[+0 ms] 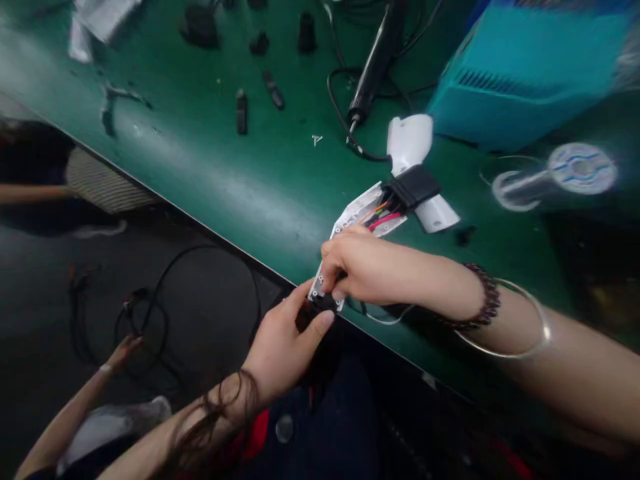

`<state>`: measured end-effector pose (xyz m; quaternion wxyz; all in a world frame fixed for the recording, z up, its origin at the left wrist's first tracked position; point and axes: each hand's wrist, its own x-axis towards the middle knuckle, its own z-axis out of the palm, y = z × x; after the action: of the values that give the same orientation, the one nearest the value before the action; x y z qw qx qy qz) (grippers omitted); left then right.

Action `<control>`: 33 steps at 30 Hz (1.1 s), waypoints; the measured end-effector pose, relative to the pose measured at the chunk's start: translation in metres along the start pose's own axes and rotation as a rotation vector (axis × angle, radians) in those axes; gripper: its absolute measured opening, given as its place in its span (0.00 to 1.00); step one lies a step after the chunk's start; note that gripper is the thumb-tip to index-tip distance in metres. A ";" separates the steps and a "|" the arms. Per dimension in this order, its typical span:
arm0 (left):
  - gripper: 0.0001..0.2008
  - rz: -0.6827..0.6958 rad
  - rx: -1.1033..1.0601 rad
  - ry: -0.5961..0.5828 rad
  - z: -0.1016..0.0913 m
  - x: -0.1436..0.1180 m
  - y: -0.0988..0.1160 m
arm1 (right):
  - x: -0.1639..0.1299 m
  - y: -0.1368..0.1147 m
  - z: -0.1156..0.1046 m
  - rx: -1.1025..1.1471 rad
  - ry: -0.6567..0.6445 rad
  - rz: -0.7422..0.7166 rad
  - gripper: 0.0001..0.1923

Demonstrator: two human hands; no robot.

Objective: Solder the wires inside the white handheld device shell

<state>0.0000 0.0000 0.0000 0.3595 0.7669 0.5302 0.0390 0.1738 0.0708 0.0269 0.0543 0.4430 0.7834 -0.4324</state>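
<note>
A long white plastic housing (345, 217) lies at the near edge of the green bench, its inside facing up. Orange and red wires (385, 221) run through it to a black rectangular part (417, 185) at the far end. My left hand (283, 337) grips the housing's near end, thumb on one side and fingers on the other, around a black piece (324, 303). Above it, my right hand (363, 263) reaches into the housing with fingers pinched together; what they hold is hidden. White shell pieces (410, 140) lie beside the black part.
A black electric screwdriver (370, 77) with a cable lies behind, near some small screws (317, 139). A teal box (520, 80) and a wire spool (583, 168) stand at right. Small black parts (241, 112) are scattered farther back. Another person's hand (123, 353) shows at lower left.
</note>
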 end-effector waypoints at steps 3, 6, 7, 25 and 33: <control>0.08 0.373 0.085 0.368 -0.016 0.005 0.003 | 0.003 0.000 -0.002 0.005 -0.021 -0.030 0.08; 0.04 0.838 0.037 0.426 -0.021 0.027 0.005 | 0.003 0.003 -0.003 0.032 0.043 -0.086 0.09; 0.05 0.956 0.000 0.378 -0.020 0.037 0.005 | 0.002 0.005 -0.003 0.039 0.074 -0.111 0.09; 0.33 0.773 0.100 0.109 -0.003 0.073 0.012 | -0.059 0.073 -0.027 0.178 0.857 0.433 0.19; 0.41 0.812 0.177 0.013 -0.004 0.079 0.015 | -0.052 0.079 -0.031 0.225 0.736 0.396 0.21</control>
<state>0.0445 0.0657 -0.0137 0.2441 0.9414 0.1881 0.1368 0.2732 0.0777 0.0207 -0.1955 0.7127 0.5984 -0.3095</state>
